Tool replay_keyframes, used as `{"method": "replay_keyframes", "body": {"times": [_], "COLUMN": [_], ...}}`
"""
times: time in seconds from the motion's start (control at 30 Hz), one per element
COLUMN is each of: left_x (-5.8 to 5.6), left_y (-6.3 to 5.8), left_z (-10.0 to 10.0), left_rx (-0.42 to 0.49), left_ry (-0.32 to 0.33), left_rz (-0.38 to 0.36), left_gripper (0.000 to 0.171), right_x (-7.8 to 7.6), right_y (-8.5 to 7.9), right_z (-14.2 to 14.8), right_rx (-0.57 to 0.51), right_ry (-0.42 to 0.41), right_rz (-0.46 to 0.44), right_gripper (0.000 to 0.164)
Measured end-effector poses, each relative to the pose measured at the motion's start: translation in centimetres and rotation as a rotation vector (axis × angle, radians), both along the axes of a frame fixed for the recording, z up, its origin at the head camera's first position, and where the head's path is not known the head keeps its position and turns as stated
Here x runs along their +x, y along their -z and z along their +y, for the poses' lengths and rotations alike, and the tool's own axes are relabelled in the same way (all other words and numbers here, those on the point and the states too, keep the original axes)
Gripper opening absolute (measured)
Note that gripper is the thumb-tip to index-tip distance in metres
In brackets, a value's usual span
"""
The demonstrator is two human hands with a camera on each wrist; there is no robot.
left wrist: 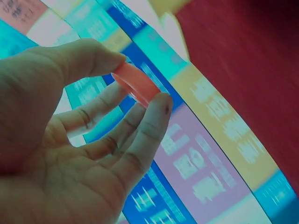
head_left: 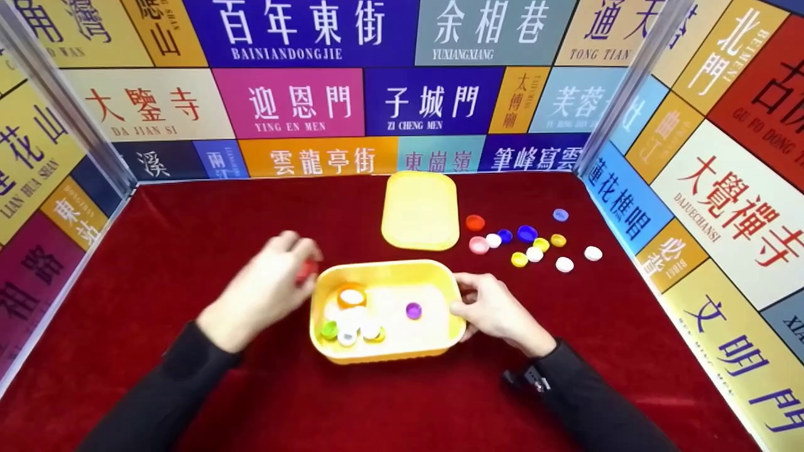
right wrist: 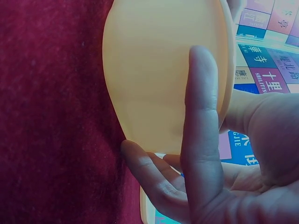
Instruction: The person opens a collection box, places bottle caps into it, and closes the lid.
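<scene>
My left hand (head_left: 264,282) pinches a red bottle cap (left wrist: 138,83) between thumb and fingertips, just off the left end of a yellow plastic box (head_left: 402,344). At the box's right end, my right hand (head_left: 499,307) grips the wall. In the right wrist view one finger lies along the yellow end wall (right wrist: 149,84) and other fingertips sit at its lower edge. Inside the box are a purple cap (head_left: 413,311), an orange cap (head_left: 350,296), a green cap (head_left: 329,330) and several white ones clustered at the left.
A yellow lid (head_left: 421,210) lies flat behind the box. Right of it several caps are scattered on the dark red cloth (head_left: 239,402), among them a red cap (head_left: 475,223), a blue cap (head_left: 527,234) and a white cap (head_left: 593,253). Printed panels (head_left: 289,103) wall the back and sides.
</scene>
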State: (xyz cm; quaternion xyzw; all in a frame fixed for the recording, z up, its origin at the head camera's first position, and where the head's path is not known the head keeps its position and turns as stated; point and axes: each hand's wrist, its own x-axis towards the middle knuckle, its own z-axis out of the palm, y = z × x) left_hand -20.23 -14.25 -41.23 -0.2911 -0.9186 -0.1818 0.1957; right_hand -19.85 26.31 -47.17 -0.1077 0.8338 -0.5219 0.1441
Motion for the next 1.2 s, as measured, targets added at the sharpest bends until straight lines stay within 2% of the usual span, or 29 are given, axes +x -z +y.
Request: {"method": "replay_keyframes", "body": {"times": [0.2, 0.4, 0.53, 0.63, 0.73, 0.9, 1.2], "left_x": [0.0, 0.3, 0.5, 0.7, 0.9, 1.1, 1.5], "left_y": [-0.4, -0.4, 0.0, 0.4, 0.8, 1.2, 0.8], "left_z": [4.5, 7.7, 9.3, 10.4, 11.3, 12.1, 12.2], "left_rx": [-0.082, -0.160, -0.204, -0.232, -0.264, -0.294, -0.321], "left_ry": [0.142, 0.227, 0.299, 0.344, 0.354, 0.329, 0.310], "left_rz": [-0.052, -0.095, -0.177, -0.231, -0.243, -0.246, -0.303], "left_gripper": [0.027, 0.028, 0.029, 0.023, 0.017, 0.016, 0.021], "right_x": [0.0, 0.0, 0.0, -0.1, -0.1, -0.1, 0.1], "right_y": [-0.1, -0.1, 0.0, 0.0, 0.0, -0.1, -0.2], "right_z": [0.0, 0.1, 0.1, 0.1, 0.1, 0.0, 0.0], "right_rx": [0.002, 0.002, 0.011, 0.015, 0.014, 0.009, 0.011], "right_ry": [-0.003, -0.007, -0.006, -0.006, -0.009, -0.008, 0.004], "right_rz": [0.000, 0.000, 0.004, 0.006, 0.004, -0.002, -0.010], "right_gripper": [0.062, 0.061, 0.061, 0.061, 0.062, 0.063, 0.062]}}
